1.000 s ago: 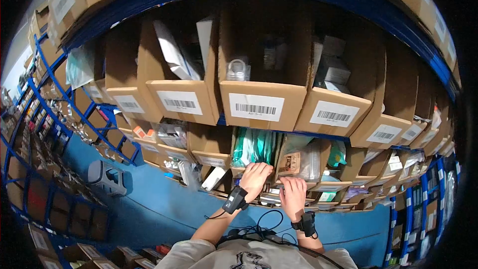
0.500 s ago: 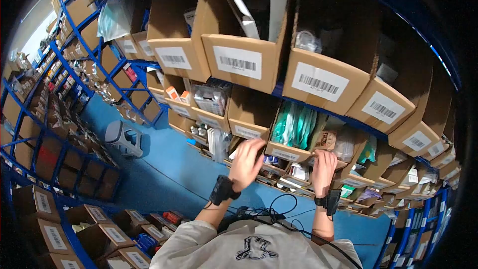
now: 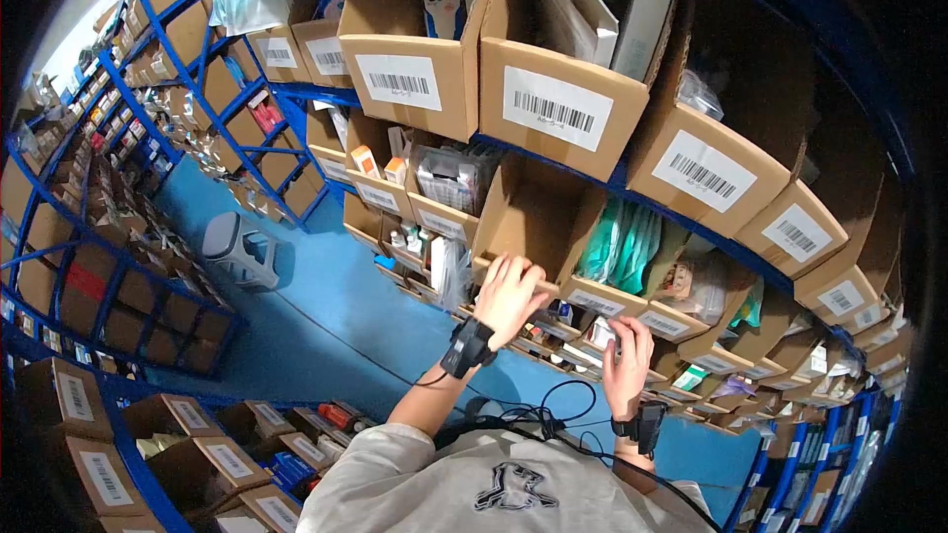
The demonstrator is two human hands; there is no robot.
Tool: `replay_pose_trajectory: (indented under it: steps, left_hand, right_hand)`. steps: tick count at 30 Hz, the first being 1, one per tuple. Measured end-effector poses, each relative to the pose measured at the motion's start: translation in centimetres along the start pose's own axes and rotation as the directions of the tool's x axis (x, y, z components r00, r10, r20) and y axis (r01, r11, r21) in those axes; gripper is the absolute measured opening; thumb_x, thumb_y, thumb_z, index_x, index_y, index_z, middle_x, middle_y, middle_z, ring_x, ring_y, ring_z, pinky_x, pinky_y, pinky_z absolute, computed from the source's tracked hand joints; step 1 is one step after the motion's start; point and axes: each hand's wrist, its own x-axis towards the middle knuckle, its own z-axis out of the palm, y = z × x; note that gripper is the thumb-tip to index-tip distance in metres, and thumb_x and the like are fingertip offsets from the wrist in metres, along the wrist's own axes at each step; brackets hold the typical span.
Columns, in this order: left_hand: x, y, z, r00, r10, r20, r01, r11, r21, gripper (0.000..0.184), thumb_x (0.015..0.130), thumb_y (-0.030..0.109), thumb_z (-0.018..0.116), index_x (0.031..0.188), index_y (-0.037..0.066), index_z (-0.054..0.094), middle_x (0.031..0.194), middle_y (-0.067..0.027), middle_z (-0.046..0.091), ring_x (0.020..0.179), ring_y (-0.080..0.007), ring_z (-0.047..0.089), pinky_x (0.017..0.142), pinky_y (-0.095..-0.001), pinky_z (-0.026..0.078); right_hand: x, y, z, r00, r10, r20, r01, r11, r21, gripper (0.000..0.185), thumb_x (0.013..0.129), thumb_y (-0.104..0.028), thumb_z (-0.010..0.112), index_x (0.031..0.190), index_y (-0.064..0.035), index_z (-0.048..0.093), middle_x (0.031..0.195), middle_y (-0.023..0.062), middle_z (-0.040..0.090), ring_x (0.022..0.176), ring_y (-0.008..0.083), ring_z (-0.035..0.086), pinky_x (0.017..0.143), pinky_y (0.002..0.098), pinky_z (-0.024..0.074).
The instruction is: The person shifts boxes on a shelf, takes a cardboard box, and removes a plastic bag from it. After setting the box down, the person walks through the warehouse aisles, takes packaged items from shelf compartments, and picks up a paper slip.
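Note:
My left hand (image 3: pixel 511 298) is closed over the front lip of a cardboard bin (image 3: pixel 533 212) on the middle shelf. The bin stands a little forward of its neighbours, and its bare brown inside shows. My right hand (image 3: pixel 626 363) is held apart from the bins with its fingers spread and nothing in them. Just above it is a bin with green and clear plastic packets (image 3: pixel 620 245). Beside that, another bin holds a clear packet (image 3: pixel 703 288). Both wrists carry black strapped devices.
Larger barcoded bins (image 3: pixel 558 104) fill the shelf above. To the left, a bin of clear plastic cases (image 3: pixel 449 176) adjoins mine. A grey stool (image 3: pixel 240 249) stands on the blue floor (image 3: pixel 326 336). Black cables (image 3: pixel 553 415) hang at my waist, and more shelving lines the left.
My left hand has taken hold of the bin's front lip and the bin has come forward. My right hand has dropped away from the shelf edge. The view has shifted slightly.

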Motion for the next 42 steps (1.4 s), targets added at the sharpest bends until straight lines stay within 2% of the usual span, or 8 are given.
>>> replay_pose_trajectory:
  steps: [6,9,12,14,18,28,33,42]
  left_hand:
    - [-5.2,0.9,-3.0,0.887,-0.013,0.462,0.002,1.000,0.023,0.017,0.075,0.021,0.065,0.085,0.009,0.059,0.089,-0.0078,0.050,0.088,-0.0253,0.053,0.078,-0.0377,0.044]
    - [-9.4,0.7,-2.4,0.825,0.008,0.565,-0.058,0.996,0.071,0.017,0.078,0.019,0.059,0.092,0.009,0.058,0.091,-0.0070,0.054,0.092,-0.0242,0.057,0.079,-0.0351,0.049]
    - [-13.3,0.2,-1.1,0.874,0.048,0.484,-0.090,0.994,0.064,0.017,0.075,0.015,0.057,0.091,0.012,0.058,0.077,-0.0020,0.057,0.082,-0.0196,0.060,0.068,-0.0308,0.052]
    - [-14.3,0.1,-0.9,0.806,0.026,0.591,-0.074,0.996,0.057,0.022,0.077,0.016,0.053,0.098,0.010,0.057,0.084,-0.0043,0.060,0.089,-0.0206,0.061,0.075,-0.0323,0.051]
    - [-14.5,0.0,-0.8,0.914,0.170,0.368,-0.190,0.982,0.019,0.021,0.074,0.015,0.055,0.094,0.010,0.057,0.088,-0.0020,0.061,0.090,-0.0176,0.061,0.076,-0.0295,0.049]
    - [-8.6,1.1,-3.0,0.890,0.215,0.401,-0.287,0.949,0.128,0.017,0.075,0.015,0.054,0.091,0.009,0.056,0.083,-0.0022,0.058,0.085,-0.0170,0.058,0.091,-0.0332,0.043]
    - [-2.4,-0.3,-1.0,0.938,0.267,0.221,-0.314,0.924,0.219,0.023,0.078,0.016,0.052,0.098,0.008,0.057,0.103,-0.0054,0.058,0.109,-0.0190,0.051,0.108,-0.0425,0.028]
    - [3.2,-2.6,5.7,0.991,0.136,-0.012,-0.134,0.987,0.090,0.044,0.082,0.011,0.049,0.125,0.009,0.049,0.133,-0.0126,0.044,0.127,-0.0266,0.039,0.110,-0.0451,0.024]
  right_hand:
    - [-0.3,-1.0,0.8,0.999,0.026,0.028,-0.026,1.000,0.012,0.032,0.076,0.002,0.057,0.107,-0.0068,0.055,0.110,0.0124,0.051,0.104,0.0315,0.049,0.092,0.0418,0.0379]
    - [-0.5,-1.2,1.5,0.999,0.016,0.050,-0.015,1.000,-0.024,0.033,0.075,0.003,0.058,0.106,-0.0062,0.055,0.109,0.0126,0.052,0.104,0.0320,0.049,0.091,0.0415,0.0386]
    - [-0.6,-1.7,2.2,0.999,0.001,0.054,0.000,1.000,-0.023,0.033,0.074,0.004,0.058,0.105,-0.0060,0.055,0.108,0.0124,0.052,0.104,0.0322,0.049,0.090,0.0413,0.0390]
    - [-0.7,-2.4,2.3,0.997,0.021,0.080,-0.021,1.000,-0.010,0.034,0.073,0.006,0.057,0.105,-0.0054,0.057,0.109,0.0121,0.052,0.105,0.0318,0.049,0.090,0.0401,0.0386]
    - [-1.2,-3.4,2.4,0.994,0.038,0.103,-0.035,0.999,-0.032,0.033,0.074,0.006,0.057,0.105,-0.0057,0.058,0.109,0.0113,0.052,0.104,0.0310,0.049,0.090,0.0397,0.0388]
    - [-1.8,-4.6,1.4,0.993,0.054,0.103,-0.047,0.997,-0.061,0.029,0.076,0.004,0.057,0.103,-0.0060,0.058,0.109,0.0110,0.053,0.105,0.0299,0.050,0.091,0.0385,0.0385]
    - [-2.1,-5.0,1.0,0.991,0.074,0.109,-0.068,0.996,-0.062,0.028,0.077,0.004,0.056,0.103,-0.0060,0.058,0.109,0.0108,0.053,0.106,0.0297,0.050,0.092,0.0380,0.0382]
    - [-1.8,-3.6,1.0,0.992,0.064,0.112,-0.060,0.998,-0.033,0.029,0.077,0.002,0.056,0.105,-0.0069,0.058,0.108,0.0111,0.052,0.103,0.0299,0.050,0.089,0.0394,0.0391]
